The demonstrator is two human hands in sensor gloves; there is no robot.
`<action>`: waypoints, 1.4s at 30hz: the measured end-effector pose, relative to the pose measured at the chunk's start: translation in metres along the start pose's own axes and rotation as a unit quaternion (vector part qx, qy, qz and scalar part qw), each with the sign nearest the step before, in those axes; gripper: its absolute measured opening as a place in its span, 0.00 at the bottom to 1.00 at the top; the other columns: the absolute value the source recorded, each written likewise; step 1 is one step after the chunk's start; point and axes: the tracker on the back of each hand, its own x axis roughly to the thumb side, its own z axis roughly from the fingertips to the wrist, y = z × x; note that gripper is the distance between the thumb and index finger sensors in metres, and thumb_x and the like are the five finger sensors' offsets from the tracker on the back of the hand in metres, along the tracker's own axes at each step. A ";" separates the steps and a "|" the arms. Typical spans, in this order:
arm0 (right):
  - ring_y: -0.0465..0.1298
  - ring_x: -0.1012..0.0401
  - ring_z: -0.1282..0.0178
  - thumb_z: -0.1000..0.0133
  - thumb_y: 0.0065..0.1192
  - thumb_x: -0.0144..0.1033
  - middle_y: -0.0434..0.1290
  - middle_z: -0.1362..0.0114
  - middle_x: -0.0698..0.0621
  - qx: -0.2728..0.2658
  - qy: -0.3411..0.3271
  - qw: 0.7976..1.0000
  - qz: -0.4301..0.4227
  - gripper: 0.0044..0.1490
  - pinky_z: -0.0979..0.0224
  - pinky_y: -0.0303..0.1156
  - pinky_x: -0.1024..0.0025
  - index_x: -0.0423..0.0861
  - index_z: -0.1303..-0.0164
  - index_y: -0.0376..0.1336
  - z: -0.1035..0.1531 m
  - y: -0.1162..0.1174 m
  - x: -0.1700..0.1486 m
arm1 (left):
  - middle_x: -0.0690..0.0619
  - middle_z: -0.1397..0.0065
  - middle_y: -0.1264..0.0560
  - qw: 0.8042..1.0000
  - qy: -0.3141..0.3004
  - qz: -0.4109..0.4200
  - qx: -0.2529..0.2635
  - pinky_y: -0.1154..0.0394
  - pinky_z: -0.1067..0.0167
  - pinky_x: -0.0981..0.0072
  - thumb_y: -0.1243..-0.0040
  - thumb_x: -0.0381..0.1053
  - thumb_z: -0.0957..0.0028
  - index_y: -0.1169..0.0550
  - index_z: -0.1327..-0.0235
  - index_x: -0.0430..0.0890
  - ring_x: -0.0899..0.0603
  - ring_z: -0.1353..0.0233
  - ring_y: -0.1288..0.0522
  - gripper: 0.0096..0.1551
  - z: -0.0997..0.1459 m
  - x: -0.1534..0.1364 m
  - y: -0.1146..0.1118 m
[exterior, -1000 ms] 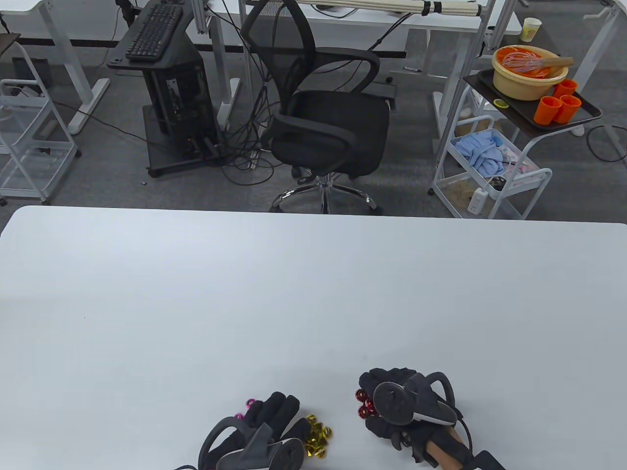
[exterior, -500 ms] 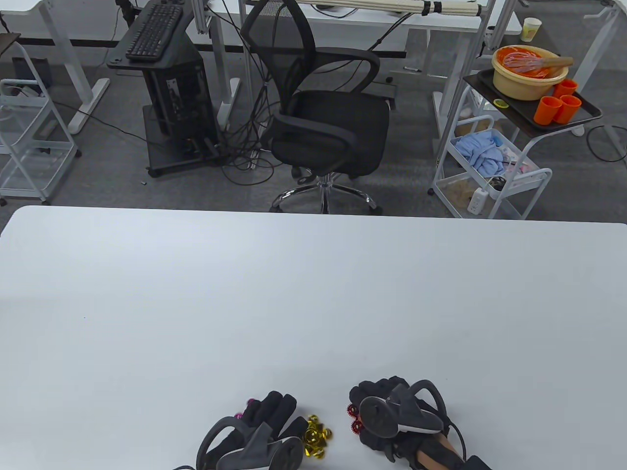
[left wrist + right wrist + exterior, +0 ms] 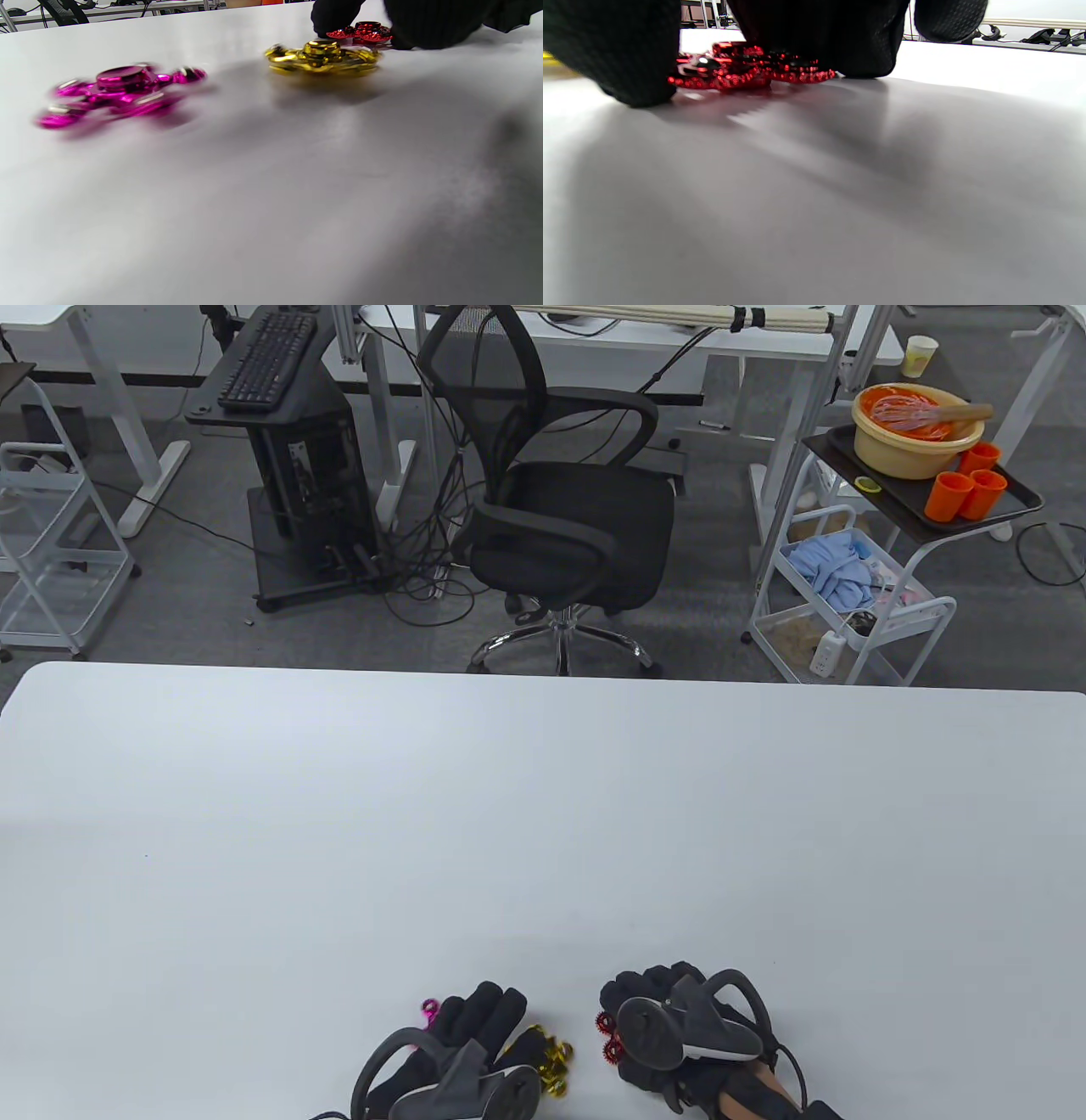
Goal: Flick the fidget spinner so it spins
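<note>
1. Resting near the tabletop's (image 3: 543, 814) near edge, a little right of its middle, the right hand (image 3: 679, 1027) lies palm-down over the red fidget spinner (image 3: 609, 1037), the tracker (image 3: 670, 1027) strapped on its back.
2. Its gloved fingers (image 3: 628, 55) are curled down round the red spinner; in the right wrist view dark fingertips meet the table on both sides of the toy, with more of the hand just above the hub. Whether they squeeze it cannot be told.
3. Only the red spinner's toothed lobes show in the table view, poking out at the hand's left side.
4. The left hand (image 3: 471, 1044) sits at the near edge, just left of the right one, palm-down with its fingers fairly straight and close together, pointing toward the far edge and slightly right. They do not curl round anything.
5. The gold fidget spinner (image 3: 547, 1056) lies flat on the tabletop just beside the left hand's right side, between the two hands. In the left wrist view it is blurred at its rim.
6. The pink fidget spinner (image 3: 430, 1009) lies flat at the left hand's left side, mostly hidden by the fingers in the table view; the left wrist view shows it whole, smeared by blur.
7. In the left wrist view the gold spinner sits directly in front of the red one, close to it; contact cannot be judged.
</note>
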 end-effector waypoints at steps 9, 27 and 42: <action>0.59 0.37 0.24 0.48 0.60 0.51 0.55 0.20 0.39 -0.028 0.046 0.997 -0.051 0.44 0.23 0.53 0.34 0.47 0.26 0.49 0.028 -0.025 -0.015 | 0.42 0.22 0.70 1.000 -0.009 0.001 -0.011 0.59 0.26 0.34 0.48 0.68 0.59 0.52 0.29 0.55 0.32 0.21 0.67 0.49 -0.029 0.029 0.024; 0.48 0.36 0.23 0.45 0.54 0.28 0.46 0.19 0.39 0.007 0.087 0.995 -0.051 0.35 0.21 0.43 0.34 0.59 0.28 0.51 0.014 -0.003 -0.025 | 0.44 0.23 0.75 0.997 0.018 -0.012 -0.080 0.63 0.26 0.35 0.50 0.71 0.61 0.54 0.30 0.60 0.33 0.23 0.72 0.48 -0.080 0.056 0.027; 0.54 0.38 0.24 0.47 0.55 0.22 0.54 0.21 0.41 -0.010 0.137 0.982 -0.133 0.22 0.22 0.48 0.35 0.53 0.46 0.69 0.044 -0.041 -0.045 | 0.45 0.23 0.73 0.995 0.032 -0.009 -0.097 0.63 0.26 0.35 0.50 0.72 0.61 0.50 0.30 0.59 0.33 0.23 0.72 0.47 -0.090 0.060 0.024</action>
